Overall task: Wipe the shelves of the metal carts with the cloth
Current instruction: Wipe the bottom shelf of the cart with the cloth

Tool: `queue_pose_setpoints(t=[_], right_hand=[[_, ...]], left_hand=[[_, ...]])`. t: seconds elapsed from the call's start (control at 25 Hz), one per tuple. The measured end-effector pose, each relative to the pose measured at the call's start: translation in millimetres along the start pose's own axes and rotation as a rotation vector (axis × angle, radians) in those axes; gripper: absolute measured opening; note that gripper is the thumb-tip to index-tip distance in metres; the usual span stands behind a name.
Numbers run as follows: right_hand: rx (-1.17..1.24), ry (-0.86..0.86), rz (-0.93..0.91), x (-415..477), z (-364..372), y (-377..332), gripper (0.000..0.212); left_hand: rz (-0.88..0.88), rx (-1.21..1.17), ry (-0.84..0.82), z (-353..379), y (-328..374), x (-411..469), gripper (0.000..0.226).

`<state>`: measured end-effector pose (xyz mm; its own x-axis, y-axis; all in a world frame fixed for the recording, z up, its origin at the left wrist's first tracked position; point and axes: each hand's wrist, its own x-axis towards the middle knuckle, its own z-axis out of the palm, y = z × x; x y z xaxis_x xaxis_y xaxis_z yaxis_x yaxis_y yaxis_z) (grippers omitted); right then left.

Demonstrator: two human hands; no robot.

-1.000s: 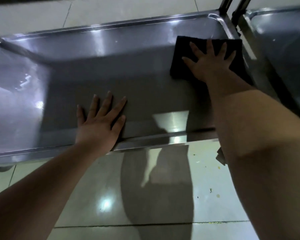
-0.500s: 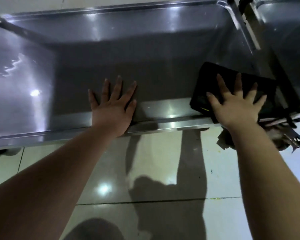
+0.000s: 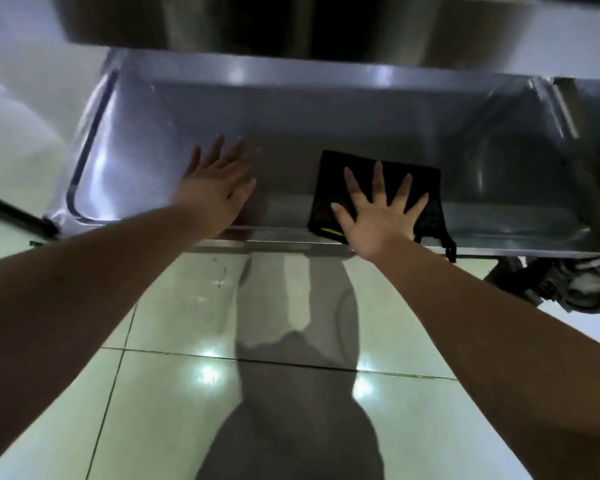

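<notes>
- The cloth (image 3: 329, 188), a dark folded rectangle, is lying flat on the lower shelf (image 3: 343, 116), at the shelf's near edge and slightly right of its middle. A short yellow mark is showing at the cloth's near left corner. A dark tail of fabric is hanging over the front rim on the right.
- The right hand (image 3: 378, 220) is pressing down on the cloth with the palm flat and all five fingers straight and spread wide. It is gripping nothing, and its heel is sitting over the cloth's near edge, by the rim.
- The lower shelf, a shallow stainless tray with a raised lip, is carrying the cloth and both hands. Bright highlights are glinting on its left end.
- The left hand (image 3: 215, 188) is resting palm-down on the bare metal, left of the cloth and apart from it. Its fingers are straight and loosely together, holding nothing, and the hand is showing slightly blurred.
- The upper shelf (image 3: 291, 22) is spanning the top of the view, its dark underside above the lower shelf.
- The neighbouring cart (image 3: 596, 126) is standing just beside the first, at the right edge.
- The caster (image 3: 551, 282), a dark wheel fitting, is showing below the shelf's right corner, too blurred for detail.
- The floor (image 3: 174, 410), of glossy pale tiles, is reflecting points of light. The person's shadow (image 3: 291, 427) is falling between the two forearms.
</notes>
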<state>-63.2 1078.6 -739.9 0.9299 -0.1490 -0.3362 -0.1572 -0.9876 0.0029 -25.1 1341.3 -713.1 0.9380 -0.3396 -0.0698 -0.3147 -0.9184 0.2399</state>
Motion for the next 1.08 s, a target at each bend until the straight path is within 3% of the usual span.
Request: queue_pose_setpoints(t=[0.2, 0.36, 0.48, 0.6, 0.8, 0.92, 1.08], right_hand=[[0.048, -0.061, -0.033, -8, -4, -107, 0.066], [0.056, -0.081, -0.069, -21, -2, -172, 0.065], [0.029, -0.044, -0.085, -18, -5, -155, 0.06], [0.037, 0.069, -0.011, -10, -8, -105, 0.056], [0.297, 0.072, 0.028, 1, -1, -72, 0.058], [0.339, 0.133, -0.093, 4, 8, -99, 0.056], [0.127, 0.088, -0.235, 0, 12, -149, 0.054]], left_hand=[[-0.106, -0.053, -0.003, -25, -48, -42, 0.05], [-0.033, 0.034, -0.008, -31, -40, -61, 0.053], [-0.001, -0.007, 0.038, -26, -24, -44, 0.053], [-0.023, 0.004, -0.078, 0, 6, -11, 0.056], [-0.152, 0.068, -0.163, 42, 43, -3, 0.067], [-0.22, 0.114, -0.118, 35, -9, -26, 0.078], [-0.412, 0.106, -0.079, 13, -112, -73, 0.079]])
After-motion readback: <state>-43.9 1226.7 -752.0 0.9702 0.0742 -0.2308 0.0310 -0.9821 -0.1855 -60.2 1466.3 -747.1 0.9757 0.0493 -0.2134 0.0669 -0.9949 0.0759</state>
